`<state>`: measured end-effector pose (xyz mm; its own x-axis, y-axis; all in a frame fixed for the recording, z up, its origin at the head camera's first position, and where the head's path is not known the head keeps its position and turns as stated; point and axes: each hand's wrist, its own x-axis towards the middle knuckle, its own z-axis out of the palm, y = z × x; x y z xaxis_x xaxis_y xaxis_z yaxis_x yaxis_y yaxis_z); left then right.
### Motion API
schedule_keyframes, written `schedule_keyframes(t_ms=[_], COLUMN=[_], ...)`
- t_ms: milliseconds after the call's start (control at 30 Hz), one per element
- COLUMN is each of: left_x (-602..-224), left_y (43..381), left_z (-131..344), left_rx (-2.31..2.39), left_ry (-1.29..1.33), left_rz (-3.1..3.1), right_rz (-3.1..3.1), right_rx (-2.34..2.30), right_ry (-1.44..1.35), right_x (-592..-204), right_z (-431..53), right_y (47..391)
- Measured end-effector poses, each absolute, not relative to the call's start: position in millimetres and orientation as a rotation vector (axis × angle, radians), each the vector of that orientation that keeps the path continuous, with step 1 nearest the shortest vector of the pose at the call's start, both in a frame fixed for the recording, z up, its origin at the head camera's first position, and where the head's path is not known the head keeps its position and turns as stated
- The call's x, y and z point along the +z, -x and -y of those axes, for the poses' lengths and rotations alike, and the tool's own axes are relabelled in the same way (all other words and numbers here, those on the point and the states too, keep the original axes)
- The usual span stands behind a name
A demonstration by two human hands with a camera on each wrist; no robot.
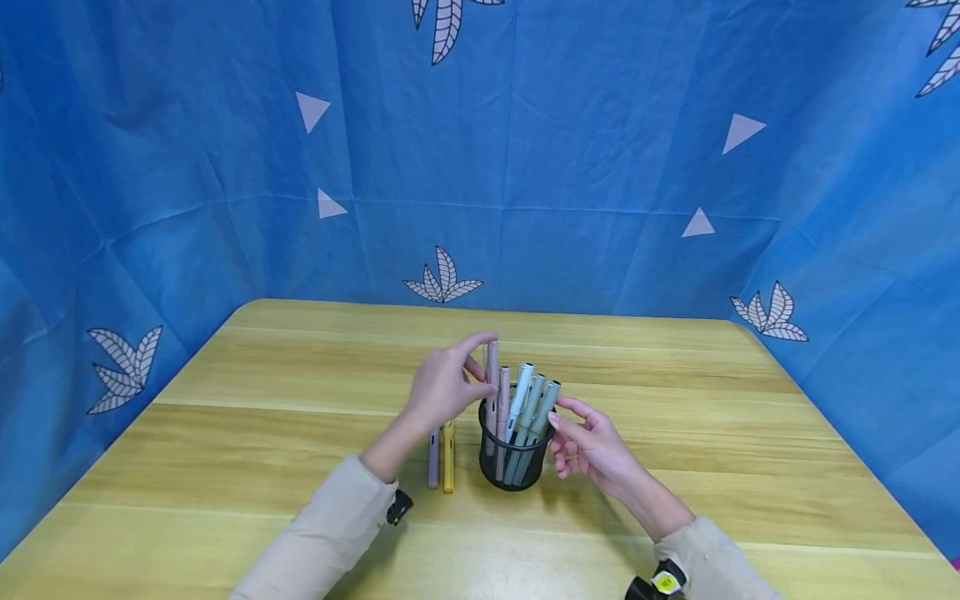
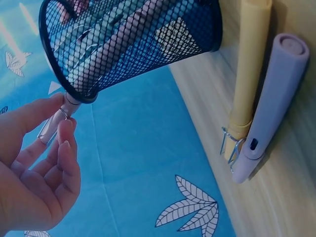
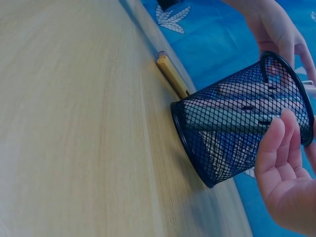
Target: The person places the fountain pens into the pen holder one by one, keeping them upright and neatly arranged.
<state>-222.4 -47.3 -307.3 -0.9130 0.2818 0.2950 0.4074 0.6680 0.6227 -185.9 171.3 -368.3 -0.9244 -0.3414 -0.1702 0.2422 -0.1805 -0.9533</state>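
Note:
A black mesh pen holder (image 1: 489,468) stands upright on the table with several pens in it. My left hand (image 1: 442,387) pinches the upper part of a pale pink-purple pen (image 1: 492,358), whose lower part is inside the holder. Beside that pen are another pinkish pen (image 1: 503,392), a light blue pen (image 1: 519,396) and grey-green pens (image 1: 546,404). My right hand (image 1: 596,450) grips the holder's right side near the rim; in the right wrist view its fingertips (image 3: 276,129) touch the mesh.
Left of the holder, a yellow pen (image 1: 448,458) and a purple pen (image 1: 433,460) lie side by side on the wooden table (image 1: 262,458). A blue patterned cloth (image 1: 562,167) hangs behind the table's far edge.

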Motion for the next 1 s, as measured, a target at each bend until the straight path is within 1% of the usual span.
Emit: schedule_keyframes(t_ms=[267, 1000], left_x=[-307.8, -315.6], left_y=[221.5, 215.9], left_z=[42.8, 40.4], left_rx=[-0.981, -0.905], left_ry=[0.565, 0.615], left_rz=[2.73, 2.703], right_rz=[-1.707, -1.714], right_rx=[-2.168, -2.151], right_ry=[0.112, 0.118], right_x=[-367.6, -368.4], right_z=[-170.8, -172.0], right_y=[187.0, 187.0])
